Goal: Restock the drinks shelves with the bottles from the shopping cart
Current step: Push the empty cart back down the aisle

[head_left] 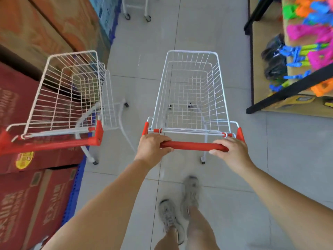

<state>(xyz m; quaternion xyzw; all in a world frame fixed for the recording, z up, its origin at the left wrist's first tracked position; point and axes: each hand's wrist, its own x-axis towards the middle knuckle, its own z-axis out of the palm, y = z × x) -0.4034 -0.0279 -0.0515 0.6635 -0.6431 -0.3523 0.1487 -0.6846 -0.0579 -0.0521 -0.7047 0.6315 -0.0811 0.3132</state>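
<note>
A white wire shopping cart (pixel 191 56) stands straight ahead of me on the tiled floor, its basket holding no bottles. Its red handle bar (pixel 192 146) runs across in front of me. My left hand (pixel 152 147) is wrapped around the bar's left end. My right hand (pixel 231 150) grips the bar's right end. No bottles and no drinks shelves show anywhere in the head view.
A second white cart (pixel 70 91) with a red handle is parked to the left, beside stacked red cartons (pixel 27 195) and brown cartons (pixel 45 24). A black-framed shelf (pixel 295 85) with colourful plastic toys stands at right. A third cart's wheels (pixel 137 17) show ahead.
</note>
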